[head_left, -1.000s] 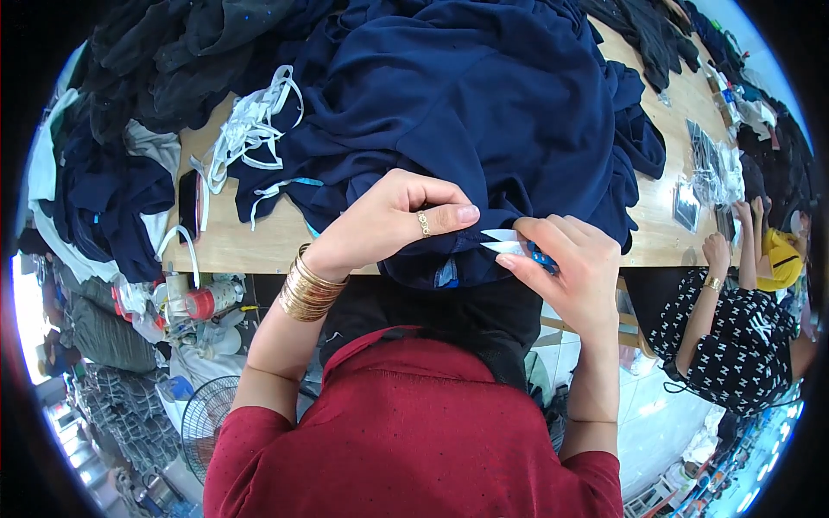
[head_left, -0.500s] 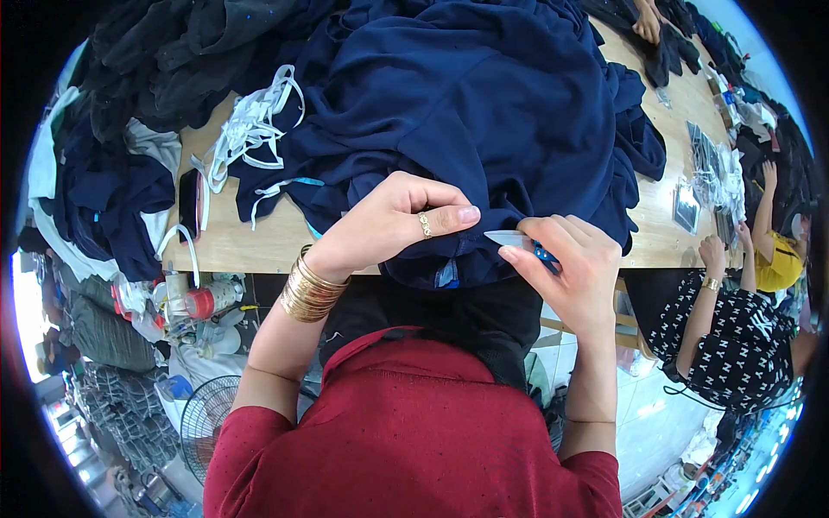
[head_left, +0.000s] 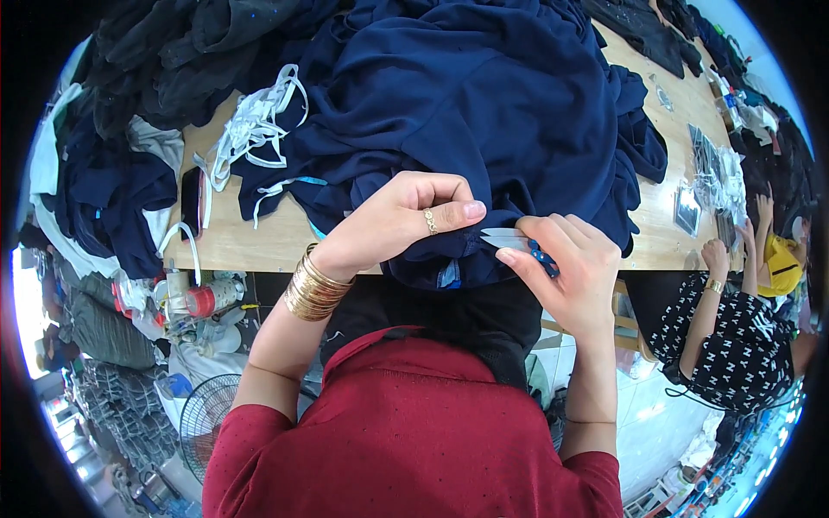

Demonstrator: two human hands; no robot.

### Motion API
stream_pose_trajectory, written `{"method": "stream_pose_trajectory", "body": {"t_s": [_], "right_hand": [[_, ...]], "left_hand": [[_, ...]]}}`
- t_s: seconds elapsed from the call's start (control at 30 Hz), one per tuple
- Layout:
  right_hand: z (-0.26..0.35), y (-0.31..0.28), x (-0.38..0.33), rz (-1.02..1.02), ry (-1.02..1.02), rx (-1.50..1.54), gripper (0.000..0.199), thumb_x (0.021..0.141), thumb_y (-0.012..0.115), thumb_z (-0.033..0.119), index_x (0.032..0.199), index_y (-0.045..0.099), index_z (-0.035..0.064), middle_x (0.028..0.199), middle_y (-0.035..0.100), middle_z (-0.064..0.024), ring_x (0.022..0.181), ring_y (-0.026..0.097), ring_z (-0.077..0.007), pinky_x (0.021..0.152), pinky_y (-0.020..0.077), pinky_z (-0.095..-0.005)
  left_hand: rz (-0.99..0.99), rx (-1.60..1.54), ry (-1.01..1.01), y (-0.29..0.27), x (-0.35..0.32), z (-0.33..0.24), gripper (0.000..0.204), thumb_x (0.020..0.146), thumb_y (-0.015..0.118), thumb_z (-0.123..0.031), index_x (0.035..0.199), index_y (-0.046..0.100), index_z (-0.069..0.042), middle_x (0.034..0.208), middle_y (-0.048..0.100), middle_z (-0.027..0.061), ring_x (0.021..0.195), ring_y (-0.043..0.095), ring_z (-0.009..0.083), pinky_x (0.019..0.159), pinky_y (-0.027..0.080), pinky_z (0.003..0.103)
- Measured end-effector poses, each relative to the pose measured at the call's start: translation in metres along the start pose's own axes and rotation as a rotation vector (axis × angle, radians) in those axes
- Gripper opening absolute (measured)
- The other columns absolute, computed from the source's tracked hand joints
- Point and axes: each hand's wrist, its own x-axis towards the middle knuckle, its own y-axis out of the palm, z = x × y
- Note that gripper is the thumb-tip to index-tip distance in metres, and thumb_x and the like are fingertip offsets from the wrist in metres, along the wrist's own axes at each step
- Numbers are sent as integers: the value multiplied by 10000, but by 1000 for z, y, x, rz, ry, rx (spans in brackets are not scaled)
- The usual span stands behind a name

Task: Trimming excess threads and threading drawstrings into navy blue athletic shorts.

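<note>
A large navy blue garment (head_left: pixel 509 112) lies heaped over the table, its near end hanging at the front edge. My left hand (head_left: pixel 401 216), with a ring and gold bangles at the wrist, is closed in a pinch on the near part of this cloth. Facing it from the right, my right hand (head_left: pixel 577 263) grips small thread snips (head_left: pixel 509 237) with blue handles. Their pale blades point left, slightly parted, close to the cloth by my left thumb. Any thread between them is too fine to make out. A light blue tag (head_left: pixel 448 274) shows on the cloth below.
White straps (head_left: pixel 259 121) lie bundled on the table (head_left: pixel 229 246) at left, near a phone (head_left: pixel 191 203). Dark clothes (head_left: pixel 186 60) are piled at far left. Clear packets (head_left: pixel 706 168) lie at right. Co-workers sit along the right side. A fan (head_left: pixel 207 419) stands below left.
The snips' blades have parted a little, and my left hand has shifted slightly right. A co-worker's hand at the far right top has drawn back toward the picture's edge.
</note>
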Motion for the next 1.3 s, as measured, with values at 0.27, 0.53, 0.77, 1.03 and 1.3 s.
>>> {"method": "stream_pose_trajectory", "body": {"t_s": [0.27, 0.53, 0.77, 1.03, 1.3], "right_hand": [[1, 1, 0, -12, -16, -21, 275, 733, 721, 352, 753, 621, 96, 589, 530, -1, 501, 485, -150, 465, 367, -275], [3, 3, 0, -35, 1, -10, 237, 739, 726, 301, 747, 622, 88, 587, 537, -7, 489, 486, -151, 461, 369, -272], [-4, -4, -7, -106, 142, 96, 190, 752, 720, 228, 771, 633, 60, 618, 577, -29, 492, 503, -154, 457, 369, -266], [-6, 2, -13, -91, 108, 25, 234, 738, 733, 268, 794, 634, 64, 628, 566, -27, 516, 497, -154, 472, 373, -273], [-8, 7, -14, -75, 28, -68, 271, 720, 746, 322, 803, 637, 89, 628, 547, -2, 528, 481, -142, 477, 358, -263]], "left_hand": [[-14, 19, -6, 4, 1, -1, 245, 916, 577, -227, 765, 553, -36, 696, 427, -86, 656, 344, 7, 595, 310, 175], [-7, 11, -15, 3, 1, 2, 243, 908, 592, -236, 793, 598, -21, 698, 458, -81, 664, 367, 11, 607, 332, 174], [-47, 136, -51, 1, -3, -3, 191, 871, 642, -200, 874, 622, -10, 744, 550, -58, 701, 457, 10, 642, 388, 169], [-150, 19, 4, 3, 2, 5, 213, 848, 661, -161, 988, 618, -6, 836, 624, -18, 777, 545, 28, 704, 428, 172], [-177, 56, -13, 3, 2, -2, 294, 805, 681, -84, 1069, 582, 1, 832, 638, 14, 779, 579, 32, 749, 442, 154]]}}
